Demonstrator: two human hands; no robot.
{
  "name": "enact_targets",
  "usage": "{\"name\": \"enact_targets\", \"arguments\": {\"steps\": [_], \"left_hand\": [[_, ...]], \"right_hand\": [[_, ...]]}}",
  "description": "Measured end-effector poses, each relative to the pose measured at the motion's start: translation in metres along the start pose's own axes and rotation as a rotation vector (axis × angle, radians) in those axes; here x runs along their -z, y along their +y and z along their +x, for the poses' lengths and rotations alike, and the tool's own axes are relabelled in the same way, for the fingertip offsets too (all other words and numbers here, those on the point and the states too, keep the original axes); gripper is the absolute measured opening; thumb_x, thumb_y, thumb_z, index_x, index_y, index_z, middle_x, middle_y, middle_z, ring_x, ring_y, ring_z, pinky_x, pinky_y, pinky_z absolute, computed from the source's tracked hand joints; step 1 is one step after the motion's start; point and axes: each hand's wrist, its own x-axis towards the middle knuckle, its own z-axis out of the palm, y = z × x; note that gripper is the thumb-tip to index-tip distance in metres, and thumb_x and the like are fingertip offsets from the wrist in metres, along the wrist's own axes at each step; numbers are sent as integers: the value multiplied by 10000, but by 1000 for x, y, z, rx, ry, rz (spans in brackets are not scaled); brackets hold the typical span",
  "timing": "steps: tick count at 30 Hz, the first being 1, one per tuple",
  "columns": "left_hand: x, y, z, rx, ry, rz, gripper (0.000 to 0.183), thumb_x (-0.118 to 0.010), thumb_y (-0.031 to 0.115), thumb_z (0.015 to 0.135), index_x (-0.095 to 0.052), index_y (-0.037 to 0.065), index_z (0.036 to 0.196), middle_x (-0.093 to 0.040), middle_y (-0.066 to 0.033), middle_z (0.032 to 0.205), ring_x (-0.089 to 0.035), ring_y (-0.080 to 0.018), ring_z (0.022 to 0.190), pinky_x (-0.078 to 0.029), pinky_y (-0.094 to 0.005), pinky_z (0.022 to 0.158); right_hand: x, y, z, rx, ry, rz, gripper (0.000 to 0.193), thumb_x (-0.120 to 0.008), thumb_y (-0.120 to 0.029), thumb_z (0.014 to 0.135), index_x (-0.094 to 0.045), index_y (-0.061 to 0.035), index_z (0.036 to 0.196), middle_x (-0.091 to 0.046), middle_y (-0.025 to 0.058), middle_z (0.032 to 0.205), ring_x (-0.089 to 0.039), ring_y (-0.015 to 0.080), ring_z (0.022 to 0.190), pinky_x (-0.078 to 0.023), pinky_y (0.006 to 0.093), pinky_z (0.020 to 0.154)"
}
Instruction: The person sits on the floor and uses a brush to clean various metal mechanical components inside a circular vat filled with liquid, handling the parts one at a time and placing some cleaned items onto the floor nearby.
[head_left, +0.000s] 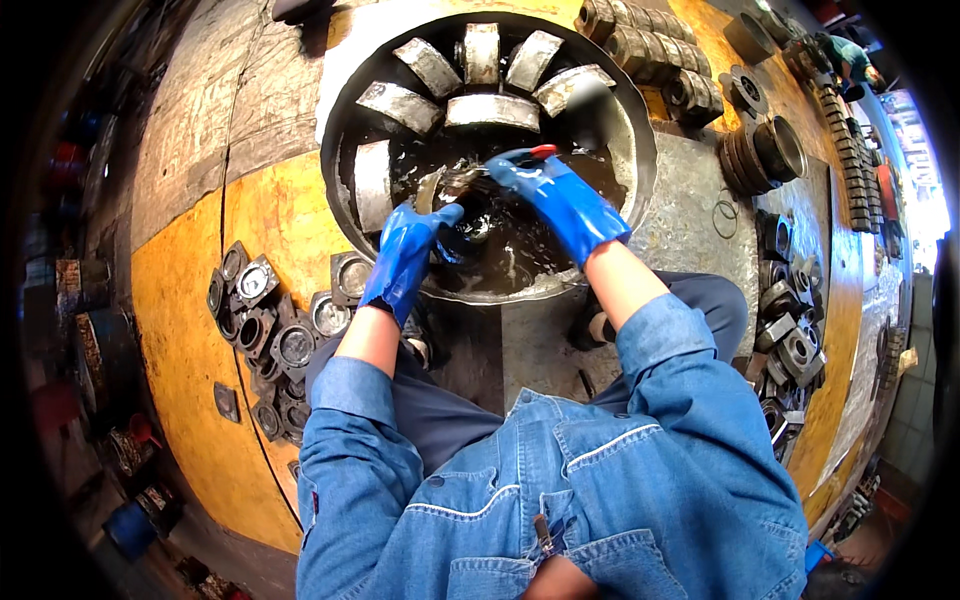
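Note:
A wide round metal basin of dark, rippling liquid stands in front of me. My left hand, in a blue rubber glove, is closed on the near left edge of a metal part low in the basin; the liquid and glove hide most of it. My right hand, gloved alike, is over the basin's middle, fingers closed round a red-ended tool. Its working end is blurred against the part, so its kind is unclear. Several curved grey metal blocks lie around the basin's far and left inner sides.
Flanged metal parts are heaped on the floor at left, and more castings lie at right. Rows of ribbed metal pieces and stacked rings stand beyond the basin on the right. A person is at the far right.

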Motion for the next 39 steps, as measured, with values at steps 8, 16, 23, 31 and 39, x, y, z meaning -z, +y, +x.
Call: {"name": "enact_targets", "arguments": {"steps": [8, 16, 23, 31, 39], "left_hand": [[3, 1, -11, 17, 15, -90, 465, -826, 340, 903, -766, -45, 1157, -778, -87, 972, -711, -194, 810, -567, -352, 731], [3, -3, -16, -3, 17, -249, 521, -839, 393, 884, -764, -52, 1145, -773, -105, 940, -715, -214, 827, -570, -369, 745], [4, -29, -7, -283, 107, -373, 512, -809, 423, 926, -765, -62, 1085, -748, -100, 898, -698, -180, 837, -554, -345, 725], [13, 7, -30, -460, 114, 313, 557, -467, 419, 1136, -590, 6, 1487, -672, -255, 1400, -634, -367, 1309, -479, -410, 1111], [13, -3, -28, -328, 83, -133, 754, -531, 603, 1075, -637, -64, 1411, -683, -226, 1380, -622, -297, 1286, -448, -376, 1114]], "right_hand": [[-35, -34, -12, 166, 27, -99, 290, -738, -245, 973, -761, -45, 1182, -790, 100, 1075, -716, 167, 1000, -558, 327, 904], [-21, -11, -7, 52, 103, -215, 258, -735, -231, 969, -764, -65, 1165, -781, 105, 1039, -711, 169, 966, -553, 312, 886], [-21, -37, -34, -157, 259, -533, 153, -696, -168, 985, -754, -60, 1077, -753, 88, 946, -704, 172, 947, -547, 301, 857], [-53, -3, -18, 550, 23, -648, 153, -766, -248, 920, -792, -98, 914, -790, 142, 931, -774, 291, 885, -614, 381, 815], [-53, 6, -91, 854, -291, -846, 81, -761, -162, 871, -747, -111, 932, -741, 138, 881, -723, 379, 836, -568, 470, 712]]}}
